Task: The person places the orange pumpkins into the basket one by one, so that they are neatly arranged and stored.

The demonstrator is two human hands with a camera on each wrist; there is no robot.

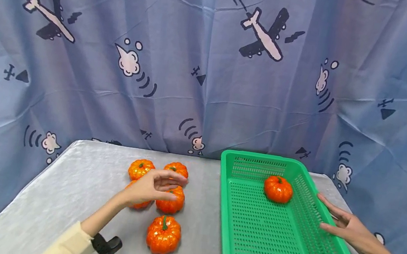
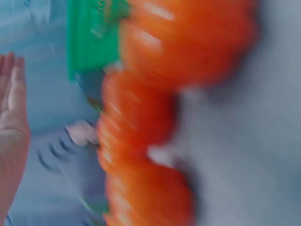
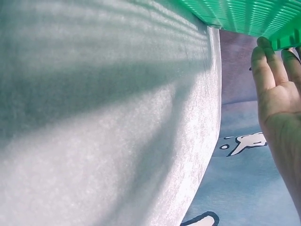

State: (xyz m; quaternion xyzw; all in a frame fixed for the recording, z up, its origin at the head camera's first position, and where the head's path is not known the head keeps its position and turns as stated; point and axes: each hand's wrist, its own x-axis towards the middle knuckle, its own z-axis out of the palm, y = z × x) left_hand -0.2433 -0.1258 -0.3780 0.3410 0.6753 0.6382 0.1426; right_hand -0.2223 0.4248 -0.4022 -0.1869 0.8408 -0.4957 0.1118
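Several glossy orange toy pumpkins sit on the table left of the basket; the nearest pumpkin (image 1: pixel 163 235) stands a little apart, its green stem up. My left hand (image 1: pixel 156 186) hovers over the grouped ones with its fingers stretched out, partly hiding a pumpkin (image 1: pixel 171 200) and holding nothing. Blurred pumpkins (image 2: pixel 141 108) fill the left wrist view beside that hand. One more pumpkin (image 1: pixel 278 189) lies inside the green plastic basket (image 1: pixel 229 230), towards its far end. At the basket's right rim, my right hand (image 1: pixel 356 233) touches it with extended fingers, thumb over the edge.
A pale cloth-like surface covers the table (image 1: pixel 66 186). Behind it hangs a blue curtain (image 1: pixel 187 20) printed with planes and clouds. The basket takes up the table's right side, its near end close to the front. Another pumpkin (image 1: pixel 141 169) sits at the back left of the group.
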